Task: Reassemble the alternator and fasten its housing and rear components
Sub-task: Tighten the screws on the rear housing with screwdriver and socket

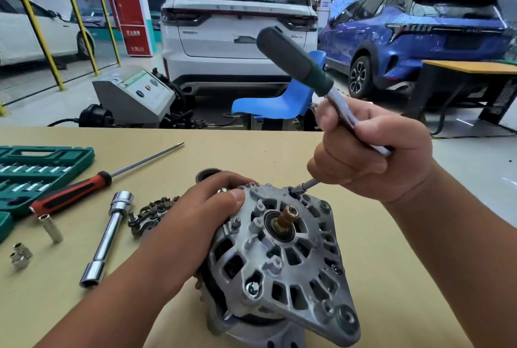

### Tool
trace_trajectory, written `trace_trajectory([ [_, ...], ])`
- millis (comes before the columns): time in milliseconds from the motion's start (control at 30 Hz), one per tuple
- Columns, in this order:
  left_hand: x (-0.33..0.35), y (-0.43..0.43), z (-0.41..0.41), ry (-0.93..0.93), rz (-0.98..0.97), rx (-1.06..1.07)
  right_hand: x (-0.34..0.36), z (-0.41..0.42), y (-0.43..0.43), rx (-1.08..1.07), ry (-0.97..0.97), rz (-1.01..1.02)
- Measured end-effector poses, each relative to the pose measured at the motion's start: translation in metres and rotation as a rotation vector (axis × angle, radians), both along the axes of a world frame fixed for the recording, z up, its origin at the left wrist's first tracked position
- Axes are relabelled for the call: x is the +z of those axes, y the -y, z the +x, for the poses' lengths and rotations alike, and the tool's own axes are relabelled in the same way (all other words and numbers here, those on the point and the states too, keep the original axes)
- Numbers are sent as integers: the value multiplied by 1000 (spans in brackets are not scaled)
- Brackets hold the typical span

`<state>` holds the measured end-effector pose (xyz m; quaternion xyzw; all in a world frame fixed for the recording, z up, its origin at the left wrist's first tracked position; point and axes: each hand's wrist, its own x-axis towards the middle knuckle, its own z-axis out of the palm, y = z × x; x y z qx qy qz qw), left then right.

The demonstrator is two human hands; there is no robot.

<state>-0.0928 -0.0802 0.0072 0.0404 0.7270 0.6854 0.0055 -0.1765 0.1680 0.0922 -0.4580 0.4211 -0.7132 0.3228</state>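
The grey alternator [282, 252] lies on the tan table [251, 151], its rear housing face up with a brass shaft end [286, 216] at the centre. My left hand [201, 221] grips its upper left rim, thumb on the housing edge. My right hand [366, 151] grips the metal shank of a ratchet driver with a black-and-green handle [293, 62] that points up and to the left. The tool's tip [300, 187] sits on a fastener at the housing's top edge. A hex bolt [252, 289] shows at the lower left of the housing.
A rectifier piece [152, 214] lies left of the alternator. Beside it lie a chrome socket extension [107, 238], a red-black screwdriver [84, 188], loose sockets [51, 228] and a green tool case [36, 171]. Beyond the table stand a blue chair [279, 101], a grey machine [134, 95] and parked cars.
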Motion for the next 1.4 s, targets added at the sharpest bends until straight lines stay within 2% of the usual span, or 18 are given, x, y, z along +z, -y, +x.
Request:
trace_trajectory([
  [100,-1,1,0,-1,-4,-7,-1,1,7,-133,137,-86],
  [267,0,0,-1,-5,8,7,2,17,32,-755,502,-249],
  [367,1,-1,3,-10,6,-17,3,25,38,-931,556,-281],
  [433,2,-1,3,-10,6,-19,3,28,37,-911,530,-269],
  [500,3,-1,2,0,18,-14,4,26,31,-795,416,-209],
  [700,2,-1,1,-8,10,-27,3,17,6,-139,-29,37],
  [833,3,-2,1,-25,26,-20,1,15,7,87,-179,142],
  [933,2,-1,2,-32,33,-25,0,13,13,33,-134,84],
  [1033,2,-1,2,-30,22,-20,1,12,13,-118,78,-55],
  [1133,3,-1,0,-19,14,-12,3,13,19,-432,329,-121],
  [1267,3,-1,-2,-8,15,-11,2,24,37,-864,499,-239],
  [1333,3,-1,-2,-10,8,-12,2,27,38,-922,537,-272],
  [1400,2,-1,-2,-12,11,-6,3,26,34,-853,508,-243],
])
